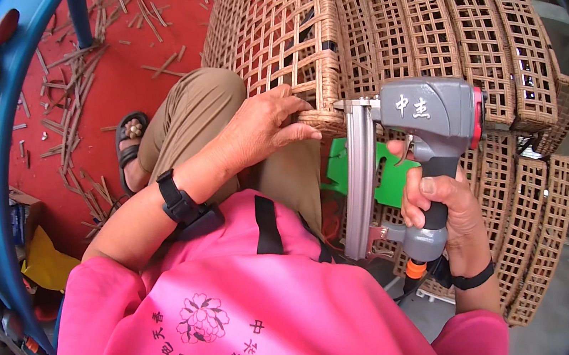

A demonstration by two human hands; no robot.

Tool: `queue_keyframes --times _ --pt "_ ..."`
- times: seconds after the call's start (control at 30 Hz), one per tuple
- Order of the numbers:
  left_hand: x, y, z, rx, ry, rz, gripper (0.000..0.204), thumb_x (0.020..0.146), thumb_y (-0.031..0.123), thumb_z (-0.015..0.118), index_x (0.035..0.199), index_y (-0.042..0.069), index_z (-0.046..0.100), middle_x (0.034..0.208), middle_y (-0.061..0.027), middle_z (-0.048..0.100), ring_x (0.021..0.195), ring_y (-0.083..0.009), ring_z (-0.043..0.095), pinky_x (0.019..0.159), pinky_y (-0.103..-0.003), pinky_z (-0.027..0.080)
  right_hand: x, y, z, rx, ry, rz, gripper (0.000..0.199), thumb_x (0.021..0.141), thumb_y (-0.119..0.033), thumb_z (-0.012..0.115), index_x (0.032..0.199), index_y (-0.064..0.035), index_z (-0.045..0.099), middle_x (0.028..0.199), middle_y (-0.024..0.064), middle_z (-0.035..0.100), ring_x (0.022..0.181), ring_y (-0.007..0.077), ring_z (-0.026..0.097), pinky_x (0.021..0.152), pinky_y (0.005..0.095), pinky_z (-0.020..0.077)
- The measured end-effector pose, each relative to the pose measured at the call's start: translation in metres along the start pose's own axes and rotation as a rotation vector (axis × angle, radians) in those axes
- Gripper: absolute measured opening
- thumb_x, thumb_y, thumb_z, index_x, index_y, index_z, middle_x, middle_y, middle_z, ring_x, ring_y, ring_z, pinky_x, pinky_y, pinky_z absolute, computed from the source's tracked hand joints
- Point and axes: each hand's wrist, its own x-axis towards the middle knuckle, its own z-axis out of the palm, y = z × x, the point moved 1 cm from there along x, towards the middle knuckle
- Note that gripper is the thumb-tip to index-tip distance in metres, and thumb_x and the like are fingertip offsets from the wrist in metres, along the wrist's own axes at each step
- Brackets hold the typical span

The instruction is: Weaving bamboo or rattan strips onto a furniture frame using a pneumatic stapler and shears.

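An open-weave wicker panel [272, 32] with a wrapped rim stands tilted in front of my knees. My left hand [264, 124] is closed on its near corner, thumb on the near side and fingers reaching into the weave. In my right hand [441, 193] is a grey air nail gun [427, 112], gripped by its black handle, with the index finger near the trigger. Its silver nose and magazine [363, 174] point at the panel's corner, and the tip appears to touch the rim just right of my left fingers.
Several similar wicker panels [420, 9] stand stacked at the right. A green plastic piece [388, 174] sits below the gun. Cut strips [73, 126] litter the red floor. At the left is a blue table edge [9, 48], with a yellow item [48, 262] under it.
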Motion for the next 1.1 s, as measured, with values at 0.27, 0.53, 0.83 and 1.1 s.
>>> queue_keyframes --times 0.27,0.53,0.83,1.1 --pt "0.01 0.041 -0.008 0.042 0.122 -0.018 0.059 0.072 0.028 0.088 0.117 0.006 0.057 0.097 -0.0062 0.055 0.085 -0.0176 0.061 0.073 -0.032 0.052 0.007 0.066 -0.048 0.262 -0.098 -0.273 0.069 0.069 -0.019 0.08 0.124 0.0069 0.047 0.06 0.0099 0.053 0.047 0.0203 0.054 0.049 0.0333 0.0502" --pt "0.028 0.064 -0.005 0.347 -0.002 -0.056 0.04 0.07 0.016 0.087 0.102 0.007 0.065 0.097 -0.0066 0.054 0.083 -0.0194 0.064 0.073 -0.033 0.055 0.003 0.141 -0.108 0.559 -0.056 -0.384 0.091 0.074 -0.027 0.083 0.144 0.008 0.035 0.061 0.0075 0.052 0.049 0.0196 0.056 0.052 0.0312 0.0497" --pt "0.037 0.083 -0.005 0.333 -0.058 -0.129 0.033 0.071 0.009 0.085 0.095 0.001 0.064 0.094 -0.0061 0.057 0.082 -0.0177 0.064 0.073 -0.03 0.054 0.023 0.234 -0.156 0.709 0.216 -0.262 0.058 0.089 -0.027 0.071 0.135 -0.0027 0.046 0.074 0.0064 0.055 0.054 0.0181 0.058 0.048 0.0313 0.0494" --pt "0.02 0.068 0.001 0.26 0.062 -0.119 0.034 0.072 0.011 0.084 0.096 0.002 0.062 0.094 -0.0082 0.057 0.085 -0.0219 0.064 0.076 -0.033 0.053 0.088 0.31 -0.213 0.531 0.378 -0.316 0.057 0.088 -0.01 0.063 0.14 -0.0013 0.042 0.1 0.0119 0.061 0.079 0.0186 0.062 0.07 0.0305 0.0551"
